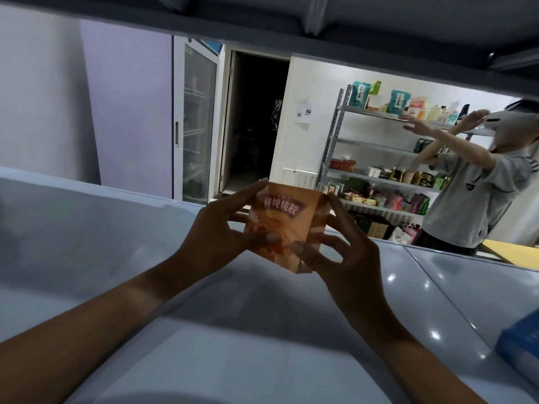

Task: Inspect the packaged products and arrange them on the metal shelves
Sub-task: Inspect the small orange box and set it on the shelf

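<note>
Orange box [287, 225] held up between both hands above grey metal shelf [116, 234], printed face toward camera, long axis near upright, tilted slightly. Left hand [215, 228] and right hand [344, 246] each gripping a side edge, thumbs on front. Shelf surface directly below and ahead; neither hand clearly nearer.

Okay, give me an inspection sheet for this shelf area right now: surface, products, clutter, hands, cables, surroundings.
Surface: grey metal shelf, glossy, with another shelf overhead.
Job's things: orange box, held above the shelf, tilted, printed front facing the camera.
Clutter: blue package at the right edge, partly out of view.
Hands: left hand and right hand each grip a side of the box.
Cables: nothing seen.
Surroundings: stocked rack, another person reaching to it, glass-door fridge, dark doorway.
</note>
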